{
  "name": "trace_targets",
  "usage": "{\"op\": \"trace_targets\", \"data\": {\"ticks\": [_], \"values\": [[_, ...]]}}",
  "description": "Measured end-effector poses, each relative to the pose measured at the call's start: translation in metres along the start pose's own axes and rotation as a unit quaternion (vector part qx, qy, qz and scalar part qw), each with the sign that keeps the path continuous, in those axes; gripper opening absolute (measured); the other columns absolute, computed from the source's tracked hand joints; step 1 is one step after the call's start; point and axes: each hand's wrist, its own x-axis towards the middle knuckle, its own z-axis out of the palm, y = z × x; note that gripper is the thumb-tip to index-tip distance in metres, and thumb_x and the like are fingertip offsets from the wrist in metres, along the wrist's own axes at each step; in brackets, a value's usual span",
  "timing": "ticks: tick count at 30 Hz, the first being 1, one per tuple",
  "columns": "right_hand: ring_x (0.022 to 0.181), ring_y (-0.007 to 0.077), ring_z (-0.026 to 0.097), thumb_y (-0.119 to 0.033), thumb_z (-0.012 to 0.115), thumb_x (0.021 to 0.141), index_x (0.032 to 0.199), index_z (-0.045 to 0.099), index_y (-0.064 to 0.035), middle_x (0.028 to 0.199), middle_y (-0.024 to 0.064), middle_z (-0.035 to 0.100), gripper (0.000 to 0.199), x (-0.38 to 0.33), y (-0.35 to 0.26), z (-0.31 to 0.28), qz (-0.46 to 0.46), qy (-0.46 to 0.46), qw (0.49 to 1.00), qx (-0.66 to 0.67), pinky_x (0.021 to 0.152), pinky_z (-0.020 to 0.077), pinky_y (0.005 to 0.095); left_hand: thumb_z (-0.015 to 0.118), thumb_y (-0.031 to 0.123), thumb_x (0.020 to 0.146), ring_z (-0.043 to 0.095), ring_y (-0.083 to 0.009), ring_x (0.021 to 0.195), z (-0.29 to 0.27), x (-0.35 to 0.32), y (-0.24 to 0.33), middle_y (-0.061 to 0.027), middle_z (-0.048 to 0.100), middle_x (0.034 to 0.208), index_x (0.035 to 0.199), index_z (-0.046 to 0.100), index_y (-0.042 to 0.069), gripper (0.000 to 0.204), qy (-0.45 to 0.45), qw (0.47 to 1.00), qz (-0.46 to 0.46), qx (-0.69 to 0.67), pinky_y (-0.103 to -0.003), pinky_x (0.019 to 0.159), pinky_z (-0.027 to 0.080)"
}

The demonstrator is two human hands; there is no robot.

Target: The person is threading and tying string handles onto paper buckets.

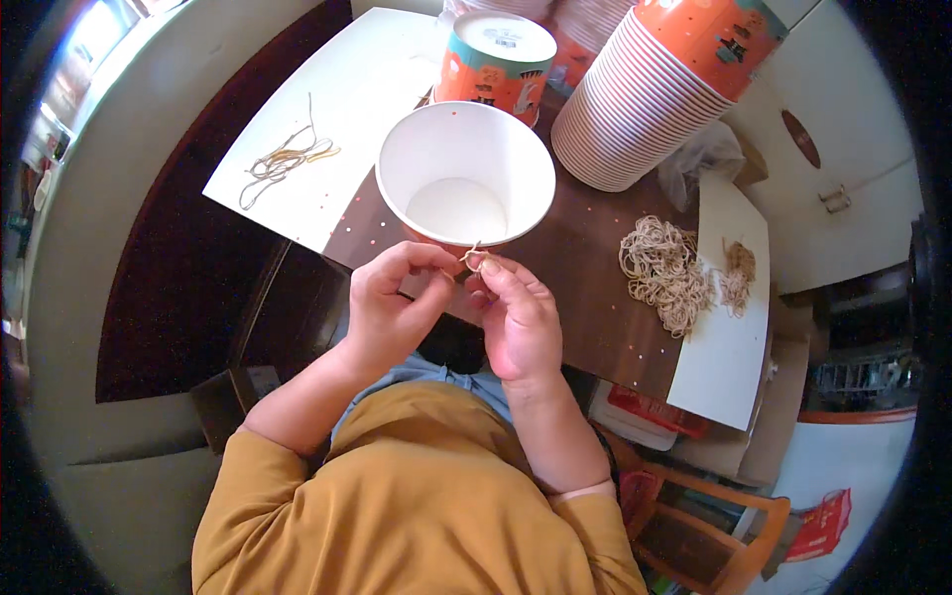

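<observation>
The right hand (523, 315) pinched a pale cord (475, 256) between thumb and finger; just left of it, the left hand (393, 299) seemed to grip the same cord by its fingertips. The small loop looked not yet drawn tight. Beyond both hands stood a white-lined bucket (446, 134); farther right, a tangled heap (664, 273) lay apparently unworked

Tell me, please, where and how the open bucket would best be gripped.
Probably at the left rim of the open bucket, from the left, pinching over the edge: its mouth faces up and its wall looks thin. The left hand and right hand are close to its near edge, an upside-down bucket stands behind, and stacked buckets stand to the right.
</observation>
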Motion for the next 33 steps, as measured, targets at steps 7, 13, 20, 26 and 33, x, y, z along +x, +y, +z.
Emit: {"op": "trace_targets", "data": {"ticks": [7,13,20,26,33], "values": [[0.086,0.0093,0.060,-0.010,0.060,0.090,0.097,0.068,-0.0002,0.095,0.0030,0.066,0.014,-0.001,0.012,0.004,-0.113,0.049,0.985,-0.119,0.082,0.0478,0.0253,0.063,-0.002,0.079,0.064,-0.0154,0.082,0.007,-0.004,0.007,-0.0115,0.064,0.096,0.097,0.060,-0.002,0.018,0.007,0.996,0.028,-0.089,-0.025,0.073,0.051],[0.082,0.0130,0.062,-0.008,0.058,0.090,0.095,0.067,0.0006,0.094,0.0033,0.064,0.014,-0.004,0.018,0.004,-0.131,0.040,0.985,-0.107,0.078,0.0530,0.0279,0.061,-0.002,0.086,0.065,-0.0093,0.078,0.016,-0.004,0.002,-0.0068,0.066,0.085,0.098,0.057,-0.002,0.012,0.026,0.998,-0.027,-0.042,-0.023,0.069,0.052],[0.083,0.0127,0.062,-0.015,0.059,0.089,0.103,0.066,-0.0039,0.095,0.0038,0.067,0.019,0.000,0.025,-0.012,-0.040,0.014,0.998,0.051,0.077,0.0518,0.0279,0.059,-0.002,0.088,0.064,-0.0085,0.074,0.017,-0.002,0.004,-0.0075,0.066,0.084,0.100,0.054,-0.003,0.013,-0.009,0.981,-0.086,-0.173,-0.021,0.064,0.052],[0.079,0.0091,0.057,-0.014,0.058,0.089,0.102,0.067,-0.0039,0.093,0.0028,0.067,0.018,-0.003,0.020,0.001,-0.057,0.043,0.997,0.027,0.072,0.0467,0.0248,0.055,-0.001,0.090,0.063,-0.0073,0.075,0.016,-0.004,0.001,-0.0069,0.066,0.083,0.102,0.055,-0.001,0.013,-0.037,0.990,-0.078,-0.111,-0.022,0.063,0.052],[0.074,0.0076,0.053,-0.013,0.056,0.091,0.104,0.066,-0.0027,0.092,0.0022,0.066,0.019,0.002,0.021,-0.011,-0.071,0.058,0.996,-0.013,0.068,0.0423,0.0227,0.064,-0.002,0.073,0.055,-0.0193,0.063,0.007,0.006,0.005,-0.0046,0.059,0.072,0.096,0.064,0.006,0.024,-0.030,0.968,0.185,0.165,-0.032,0.062,0.043]]}}
